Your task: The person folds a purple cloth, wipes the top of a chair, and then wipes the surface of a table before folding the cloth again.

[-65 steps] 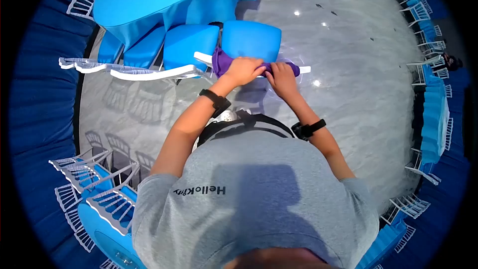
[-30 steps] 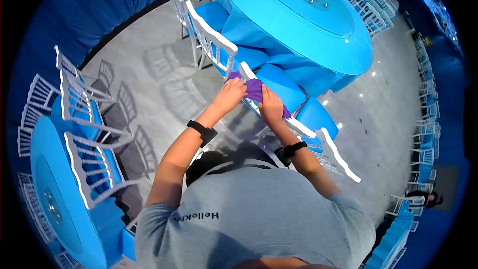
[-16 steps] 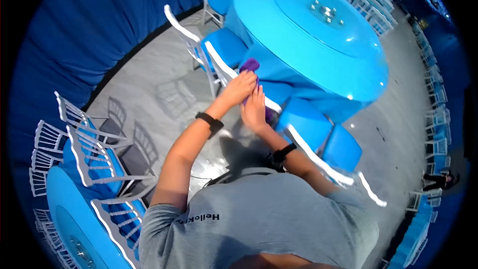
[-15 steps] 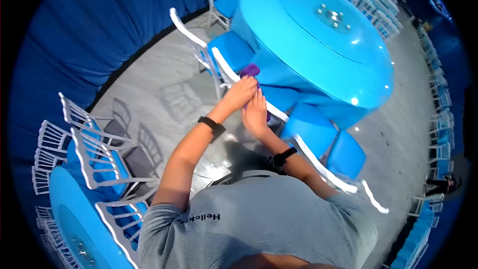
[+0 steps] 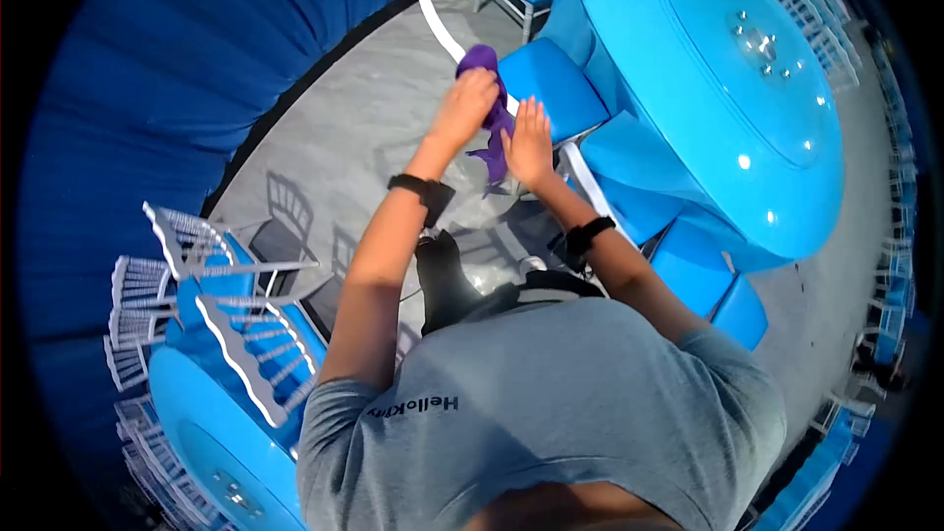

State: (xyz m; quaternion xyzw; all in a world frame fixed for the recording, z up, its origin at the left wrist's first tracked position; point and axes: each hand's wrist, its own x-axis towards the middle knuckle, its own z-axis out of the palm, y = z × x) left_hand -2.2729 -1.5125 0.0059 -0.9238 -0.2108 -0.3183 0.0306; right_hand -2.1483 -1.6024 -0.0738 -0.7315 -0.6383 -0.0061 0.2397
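Observation:
A purple cloth (image 5: 495, 152) is draped over the white top rail (image 5: 442, 29) of a chair whose blue seat (image 5: 553, 88) faces the round table. My left hand (image 5: 466, 108) grips the cloth against that rail, its fingers curled over. Below and to the right, my right hand (image 5: 529, 145) is stretched out flat, fingers straight, beside the hanging end of the cloth and close to the near end of the rail. Part of the chair's back is hidden behind my hands and the cloth.
A round table (image 5: 654, 88) with a bright blue cover stands at the right, with more blue-seated chairs along its near side. Another blue table (image 5: 187, 403) and white chairs (image 5: 246, 364) are at the lower left. A dark blue curtain (image 5: 177, 69) lines the left.
My view has shifted, so the table sits further right. My hands were together on a nearer chair's rail; now they are apart at the neighbouring chair, and the cloth hangs spread out.

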